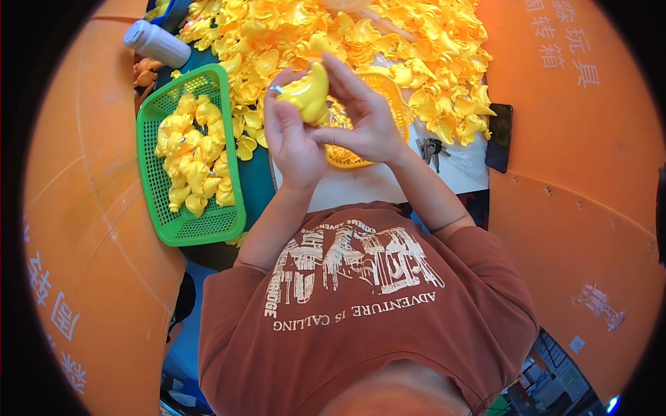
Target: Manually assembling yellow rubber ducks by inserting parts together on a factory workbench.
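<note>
Yellow moulded plastic piece (307, 93): held up between both hands, above the near edge of the table.
Left hand (291, 142): fingers wrapped around the piece from the left.
Right hand (364, 118): fingertips pinching its right side.
Green plastic mesh basket (201, 225): left, holding yellow pieces.
Heap of loose yellow plastic pieces (388, 35): far side.
Bunch of keys (430, 149): right, near a black phone (499, 135).

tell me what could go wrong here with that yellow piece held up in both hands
1. The yellow piece is pinched only by fingertips of the left hand and right hand, so it might slip into the loose yellow pile.
2. The green basket sits near the table edge; an elbow could nudge it off.
</note>
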A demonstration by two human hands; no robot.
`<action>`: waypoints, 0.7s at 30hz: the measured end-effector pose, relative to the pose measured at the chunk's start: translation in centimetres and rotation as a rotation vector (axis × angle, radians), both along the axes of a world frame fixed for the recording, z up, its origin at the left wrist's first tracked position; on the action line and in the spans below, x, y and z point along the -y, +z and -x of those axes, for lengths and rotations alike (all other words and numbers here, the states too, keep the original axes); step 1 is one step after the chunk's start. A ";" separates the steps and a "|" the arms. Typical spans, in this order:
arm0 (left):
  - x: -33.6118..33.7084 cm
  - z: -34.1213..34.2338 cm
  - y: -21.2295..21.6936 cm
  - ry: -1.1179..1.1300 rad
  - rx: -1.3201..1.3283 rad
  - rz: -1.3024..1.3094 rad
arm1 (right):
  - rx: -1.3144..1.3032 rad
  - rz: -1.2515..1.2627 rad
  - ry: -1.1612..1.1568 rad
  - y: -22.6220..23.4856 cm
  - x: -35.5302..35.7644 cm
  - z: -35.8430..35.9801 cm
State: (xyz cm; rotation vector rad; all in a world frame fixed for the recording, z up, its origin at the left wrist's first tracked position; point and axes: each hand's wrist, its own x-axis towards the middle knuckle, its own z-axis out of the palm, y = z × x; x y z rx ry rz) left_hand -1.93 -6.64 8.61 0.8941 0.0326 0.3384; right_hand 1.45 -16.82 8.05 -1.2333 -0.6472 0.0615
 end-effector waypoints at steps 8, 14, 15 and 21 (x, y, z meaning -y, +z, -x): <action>0.6 0.1 -3.3 0.115 -0.010 -0.119 | -0.440 -0.181 -0.246 -1.8 -1.4 -0.1; -8.9 -1.6 -5.7 0.342 -0.210 0.192 | 0.220 0.921 -0.876 -4.6 5.8 -5.9; -11.8 -1.7 -6.3 0.445 -0.179 0.233 | 0.205 1.140 -0.941 -5.1 8.0 -6.6; -11.7 -1.1 -3.4 0.292 -0.052 0.736 | 0.090 1.502 -0.899 -6.4 13.5 -8.4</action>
